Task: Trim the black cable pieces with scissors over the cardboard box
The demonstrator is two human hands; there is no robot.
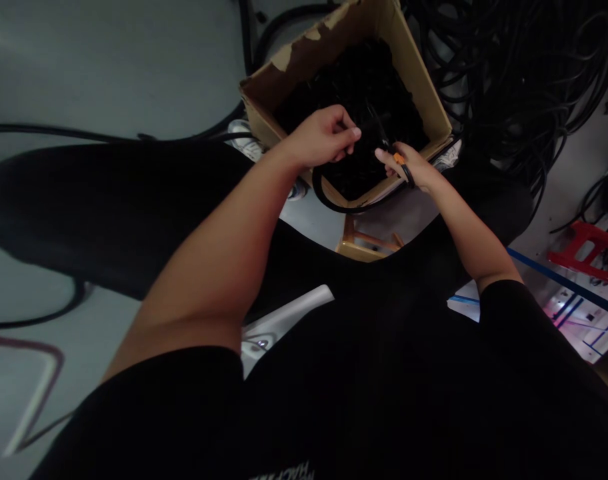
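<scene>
Left hand: the left hand [321,137] is curled nearly closed, the fingers pinching a black cable [329,190] above the box.
Right hand: the right hand [409,170] is half open, fingers spread, with an orange tag [399,159] at the fingers; whether it is gripped, I cannot tell.
Cable: a slack loop of it hangs below both hands and droops over the near box edge.
Box: a cardboard box [427,100] sits on the floor [109,73] in front of the person, packed with a black cable mass [344,87]; its far flap is torn.
Risk: the loop could catch on the box corner, or snag the mass if pulled hard; dim light makes black strands hard to tell apart.
Edges: the box walls run just beneath both wrists; a heap of cable coils [514,80] presses against the right side.
Room: the widest space lies above the box and towards the floor on the left.
</scene>
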